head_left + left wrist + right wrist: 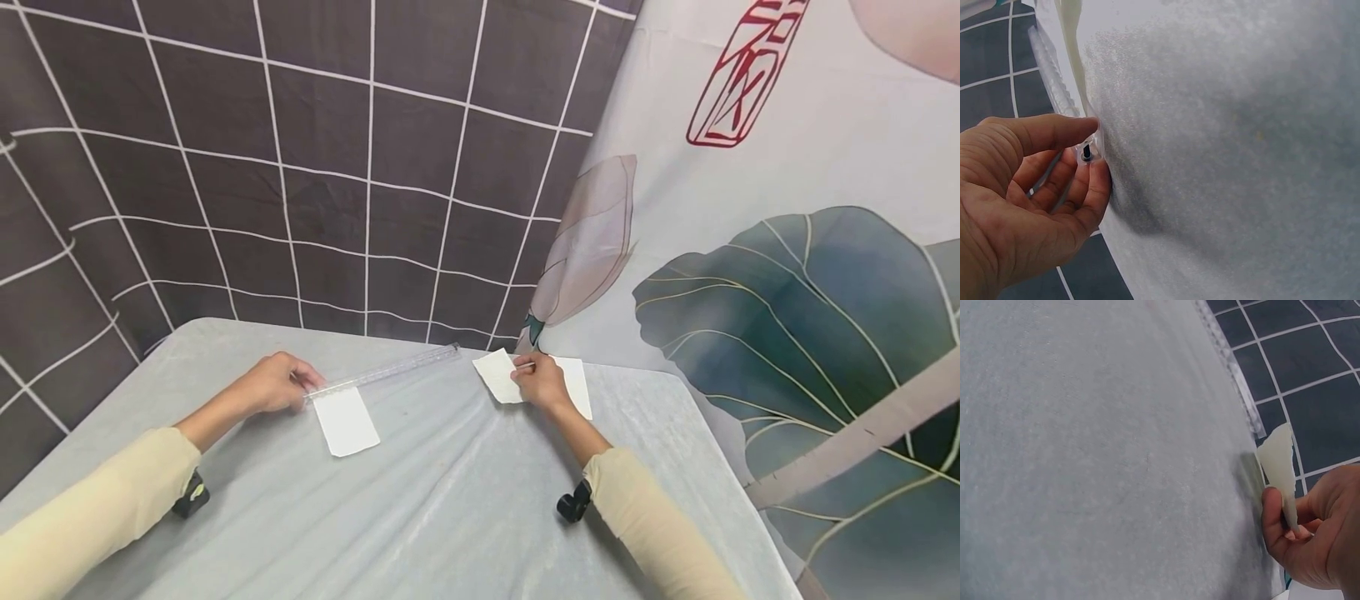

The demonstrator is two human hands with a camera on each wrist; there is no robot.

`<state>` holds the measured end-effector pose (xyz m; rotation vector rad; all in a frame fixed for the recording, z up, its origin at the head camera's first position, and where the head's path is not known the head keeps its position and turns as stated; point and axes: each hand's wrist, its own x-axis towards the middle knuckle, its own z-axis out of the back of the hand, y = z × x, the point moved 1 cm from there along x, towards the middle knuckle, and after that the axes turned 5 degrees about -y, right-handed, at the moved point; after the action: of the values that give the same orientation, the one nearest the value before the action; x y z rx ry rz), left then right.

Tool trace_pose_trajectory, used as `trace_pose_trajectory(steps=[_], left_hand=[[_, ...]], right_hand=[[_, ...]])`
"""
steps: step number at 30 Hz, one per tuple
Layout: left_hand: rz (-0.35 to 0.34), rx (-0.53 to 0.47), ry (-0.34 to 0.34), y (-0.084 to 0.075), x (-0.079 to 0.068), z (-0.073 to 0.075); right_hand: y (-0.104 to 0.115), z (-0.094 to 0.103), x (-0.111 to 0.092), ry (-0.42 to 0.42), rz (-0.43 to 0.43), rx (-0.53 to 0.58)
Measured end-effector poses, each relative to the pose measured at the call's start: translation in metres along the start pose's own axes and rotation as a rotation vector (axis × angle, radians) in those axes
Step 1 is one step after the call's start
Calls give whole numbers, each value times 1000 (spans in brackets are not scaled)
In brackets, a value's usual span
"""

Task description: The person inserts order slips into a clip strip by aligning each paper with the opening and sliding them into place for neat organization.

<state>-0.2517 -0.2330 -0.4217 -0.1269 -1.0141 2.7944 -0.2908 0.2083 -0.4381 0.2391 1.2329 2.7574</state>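
My left hand (283, 383) pinches the near end of a long clear plastic rod (390, 368) between thumb and fingers. In the left wrist view, that rod end (1088, 152) shows a small dark core. A white paper piece (347, 422) lies on the table right below the rod, close to the left hand. My right hand (542, 382) grips another piece of white paper (495, 377), lifted at a tilt; its rough edge shows in the right wrist view (1280, 459). Partly hidden behind the right hand, a further white paper (576, 387) lies near the table's back edge.
A pale grey cloth with creases covers the table (435, 500). Behind it hangs a dark curtain (322, 200) with a white grid, and to the right a light one (750, 200) with large leaves. Each wrist carries a small black camera (573, 502).
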Motion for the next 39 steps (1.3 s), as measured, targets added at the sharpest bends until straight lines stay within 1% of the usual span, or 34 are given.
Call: trace_pose_trajectory(steps=[6,9,13,16,22,25,31,39], left_hand=[[12,4,-3,-2,0,1],[7,-6,-3,-2,-2,0],[-9,-20,-1,-1,-3,-3],[-14,-14,-4,-1,-3,-2],[-19,-2,-11,-5,-3,0],[-18,-6,-13,-4,-3,-1],[-6,-3,-7,-3,-4,-2],[-12,-1,-13,-3,-3,-1]], right_hand=[[3,-3,0,11,12,-1],[4,-6,0,25,10,4],[4,-9,1,30,32,11],[5,-11,2,29,50,21],[5,-17,5,28,55,34],[4,-21,5,24,60,41],[6,-25,5,30,40,35],[10,-29,7,40,52,42]])
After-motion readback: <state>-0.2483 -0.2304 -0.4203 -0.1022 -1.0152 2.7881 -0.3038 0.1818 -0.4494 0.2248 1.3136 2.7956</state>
